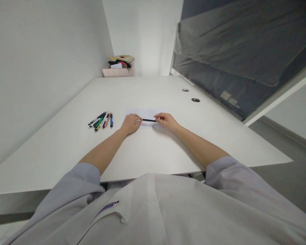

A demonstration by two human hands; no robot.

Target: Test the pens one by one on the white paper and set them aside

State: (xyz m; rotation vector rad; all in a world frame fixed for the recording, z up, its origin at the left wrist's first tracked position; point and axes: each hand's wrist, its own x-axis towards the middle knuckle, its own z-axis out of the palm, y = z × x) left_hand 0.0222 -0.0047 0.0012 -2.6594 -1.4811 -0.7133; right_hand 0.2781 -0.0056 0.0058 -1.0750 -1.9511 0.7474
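Observation:
A thin black pen (149,120) lies level between my two hands, over a sheet of white paper (145,111). My left hand (131,124) is closed, its fingertips pinching the pen's left end. At the other end, my right hand (167,120) grips the pen between thumb and fingers. Some of the paper is hidden behind the hands. To the left of my left hand lies a loose pile of several pens (101,121), in black, white, green, yellow, pink and blue.
All this is on a long white table (153,153). A pink box (116,72) with cloth and papers stands at the far end. Two round metal cable holes (195,100) sit near the right edge, beside a dark partition (219,78). A white wall (53,61) runs along the left.

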